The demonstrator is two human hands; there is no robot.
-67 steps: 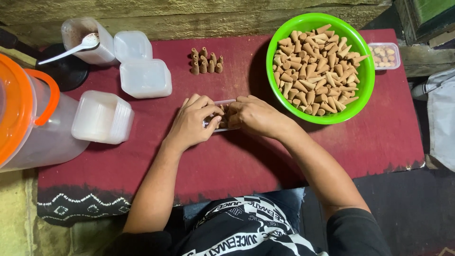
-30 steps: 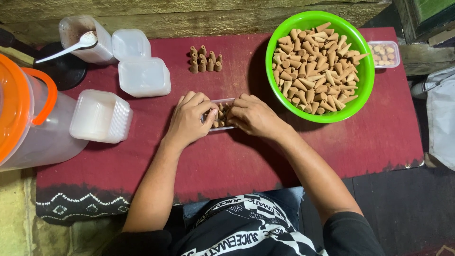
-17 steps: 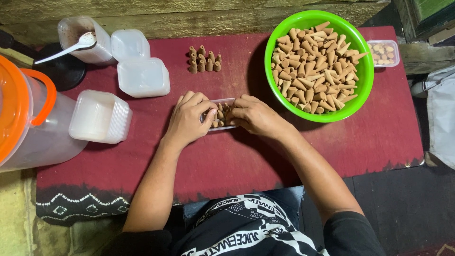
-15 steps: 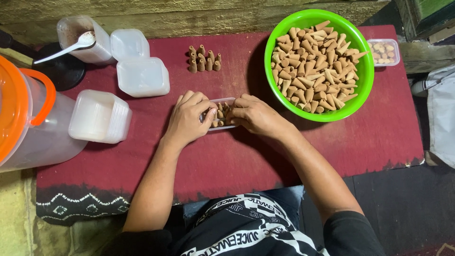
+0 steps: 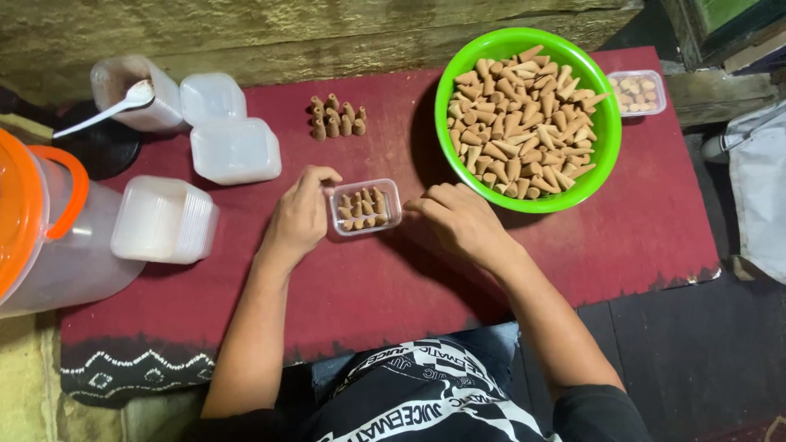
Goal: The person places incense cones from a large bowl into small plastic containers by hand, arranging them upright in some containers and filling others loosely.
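**Two hands frame a small box of incense cones**

At the centre of the frame, a small clear plastic box (image 5: 365, 208) sits on the dark red cloth of the table (image 5: 622, 237), with several tan incense cones lying inside it. The left hand (image 5: 299, 217) rests just beside the box's left edge, its fingers (image 5: 315, 176) curled loosely, the thumb and forefinger reaching the upper left corner of the box; they grip nothing that I can see. The right hand (image 5: 458, 221) lies at the box's right edge, fingers bent and drawn together with their tips touching or almost touching the rim, holding nothing visible.

In the upper right of the frame a bright green bowl (image 5: 602, 139) is heaped with cones. Above the box, at the top centre, a small cluster of upright cones (image 5: 337, 119) stands on the cloth. To the upper left are empty clear containers (image 5: 236, 151), a stack of lids (image 5: 164, 219), and a white spoon (image 5: 106, 110) resting in a tub. A clear jug with an orange lid (image 5: 24, 213) stands at the far left.
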